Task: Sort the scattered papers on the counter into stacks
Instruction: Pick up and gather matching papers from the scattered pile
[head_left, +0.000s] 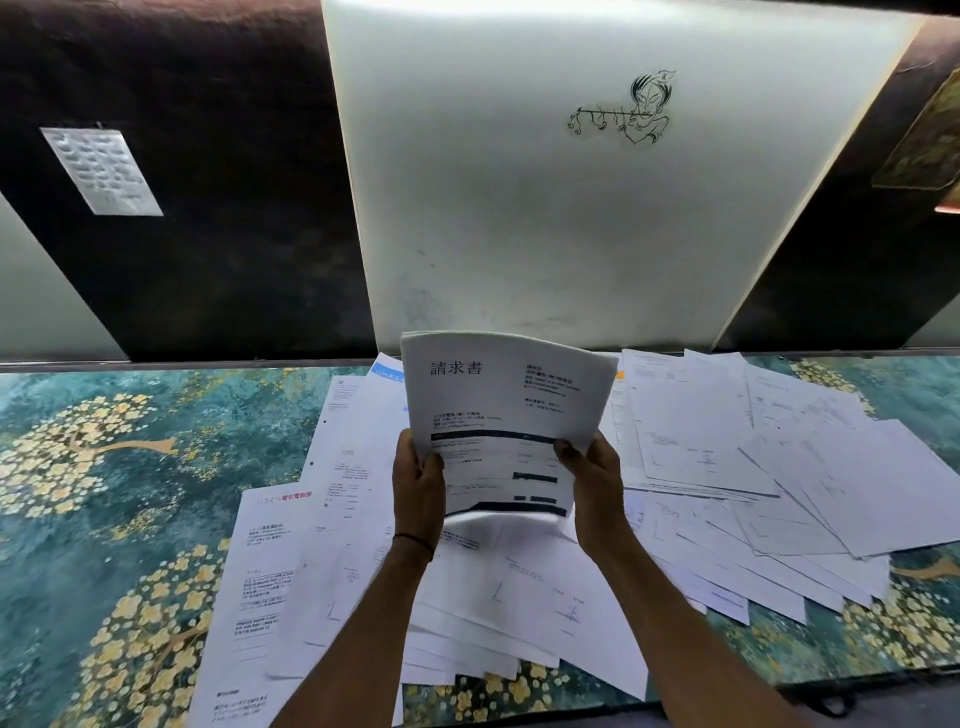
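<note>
Now the left hand (418, 486) and right hand (594, 491) grip a paper sheaf (501, 415) upright, thumbs in front.

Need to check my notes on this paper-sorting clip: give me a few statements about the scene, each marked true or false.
1. The left hand and right hand both grip the sheaf of papers, raised above the counter. True.
2. The sheaf's top sheet is blank. False: it carries printed text and dark bars.
3. Loose papers lie spread and overlapping on the counter. True.
4. The counter is plain white. False: it is teal with yellow blossoms.
5. A dark wristband sits on the left wrist. True.
</note>
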